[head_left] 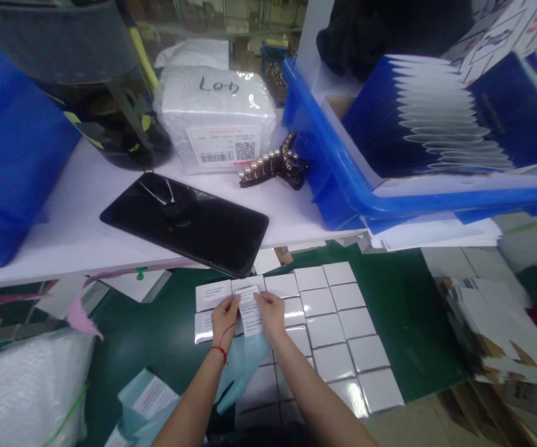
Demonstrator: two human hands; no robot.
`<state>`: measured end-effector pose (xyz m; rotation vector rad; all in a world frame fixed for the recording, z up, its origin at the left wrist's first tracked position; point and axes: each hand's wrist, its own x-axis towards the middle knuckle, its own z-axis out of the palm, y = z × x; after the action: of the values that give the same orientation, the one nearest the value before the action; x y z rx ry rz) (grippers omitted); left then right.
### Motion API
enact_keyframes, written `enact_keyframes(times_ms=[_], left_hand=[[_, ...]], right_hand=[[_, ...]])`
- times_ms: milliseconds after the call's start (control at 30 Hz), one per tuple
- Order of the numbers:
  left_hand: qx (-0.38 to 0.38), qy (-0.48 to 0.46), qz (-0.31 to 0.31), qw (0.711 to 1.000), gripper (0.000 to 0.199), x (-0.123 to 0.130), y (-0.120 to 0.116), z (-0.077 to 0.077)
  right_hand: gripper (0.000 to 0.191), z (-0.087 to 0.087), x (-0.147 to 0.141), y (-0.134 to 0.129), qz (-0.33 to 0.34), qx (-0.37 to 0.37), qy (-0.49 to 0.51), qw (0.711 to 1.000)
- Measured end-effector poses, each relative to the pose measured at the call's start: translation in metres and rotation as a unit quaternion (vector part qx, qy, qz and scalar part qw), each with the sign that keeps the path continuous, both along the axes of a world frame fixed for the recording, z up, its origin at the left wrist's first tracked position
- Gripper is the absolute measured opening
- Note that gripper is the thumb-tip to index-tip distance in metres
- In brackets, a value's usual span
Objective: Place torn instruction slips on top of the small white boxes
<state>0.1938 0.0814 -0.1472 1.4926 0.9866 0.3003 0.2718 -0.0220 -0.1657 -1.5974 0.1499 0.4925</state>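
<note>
Both hands are over rows of small white boxes [326, 330] laid side by side on a green surface [142, 329]. My left hand [225, 315], with a red string at the wrist, pinches the left edge of a label strip [252, 315] with printed text. On the strip's right edge are the closed fingers of my right hand [272, 310]. Pale blue backing [244, 366] hangs below the strip between my forearms. The strip's top lies over a box in the back row. More backing with white labels [154, 397] rests at the lower left.
Above, a white shelf [67, 230] holds a black phone [189, 222], a wrapped package [216, 118], a hair clip [275, 166] and a blue bin [342, 180] of folders. Bubble wrap [26, 391] is at lower left, flattened cartons [505, 329] at right.
</note>
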Motion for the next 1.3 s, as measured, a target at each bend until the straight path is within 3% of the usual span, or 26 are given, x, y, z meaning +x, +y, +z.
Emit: enact_keyframes(times_ms=[167, 267, 367, 500, 633, 867, 1167, 1300], left_hand=[[0.145, -0.005, 0.0, 0.989, 0.032, -0.003, 0.005, 0.017], [0.229, -0.048, -0.093, 0.968, 0.028, -0.002, 0.001, 0.025], [0.336, -0.075, -0.217, 0.913, 0.032, 0.001, -0.004, 0.023], [0.409, -0.059, -0.276, 0.868, 0.037, 0.006, -0.009, 0.012], [0.426, -0.046, -0.306, 0.85, 0.043, 0.01, -0.009, 0.004], [0.422, -0.029, -0.326, 0.845, 0.046, 0.019, -0.008, -0.008], [0.436, -0.028, -0.317, 0.842, 0.044, 0.025, -0.012, -0.004], [0.419, -0.033, -0.34, 0.842, 0.047, 0.031, -0.013, -0.002]], right_hand=[[0.044, -0.002, 0.01, 0.009, -0.021, -0.09, -0.067, 0.993], [0.045, 0.001, 0.011, 0.015, -0.027, -0.125, -0.096, 0.987], [0.044, 0.004, 0.009, 0.019, -0.02, -0.16, -0.139, 0.977], [0.037, 0.006, 0.009, 0.021, 0.0, -0.207, -0.173, 0.963], [0.031, 0.009, 0.01, 0.022, 0.009, -0.235, -0.157, 0.959], [0.031, 0.008, 0.012, 0.023, 0.018, -0.248, -0.146, 0.958], [0.032, 0.009, 0.016, 0.02, 0.025, -0.243, -0.139, 0.96], [0.03, 0.009, 0.017, 0.02, 0.028, -0.245, -0.138, 0.959]])
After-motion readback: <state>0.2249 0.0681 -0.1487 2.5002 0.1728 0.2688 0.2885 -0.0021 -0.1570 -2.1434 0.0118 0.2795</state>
